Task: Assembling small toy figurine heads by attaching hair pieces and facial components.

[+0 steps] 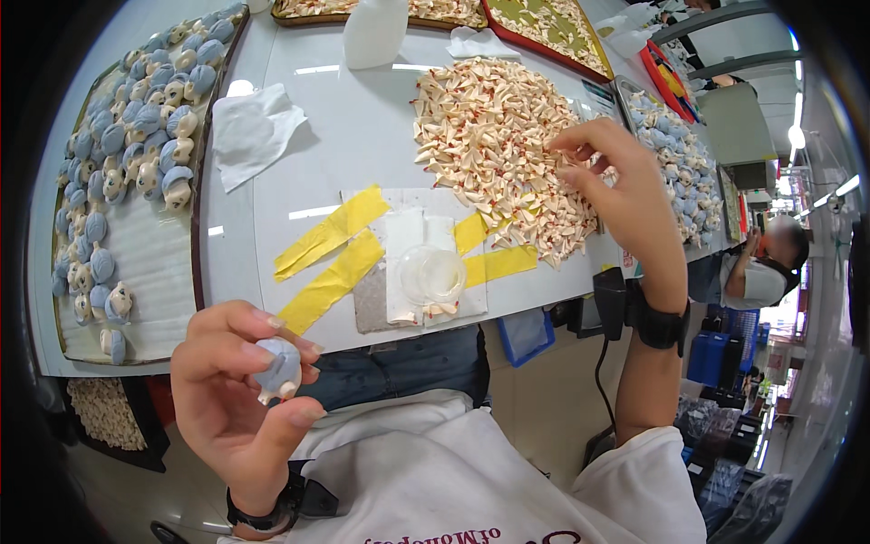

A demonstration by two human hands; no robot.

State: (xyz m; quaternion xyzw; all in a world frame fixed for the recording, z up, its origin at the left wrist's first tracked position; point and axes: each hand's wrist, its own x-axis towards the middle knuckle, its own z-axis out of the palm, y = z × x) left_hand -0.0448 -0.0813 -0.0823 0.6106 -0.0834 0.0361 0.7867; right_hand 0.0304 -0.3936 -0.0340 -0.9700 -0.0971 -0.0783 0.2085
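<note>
My left hand [237,390] holds a small doll head [280,367] with pale blue hair between thumb and fingers, just off the table's front edge. On the right, my right hand [605,168] reaches over a large pile of small cream-coloured pieces with red marks [494,127]. Its thumb and fingertips are bent toward one another at the pile's right side; whether a piece lies between them is too small to tell. Between the hands, a round clear shallow dish [432,275] sits on a board [370,304] fixed with yellow tape [331,236]. A few cream pieces lie at the dish's near edge.
A tray [149,245] of blue-haired doll heads stands at the left, and more such heads [675,163] lie at the right. White tissue [254,131], a white bottle [374,34] and trays of cream pieces [553,32] are farther back. Another person [757,272] sits at far right.
</note>
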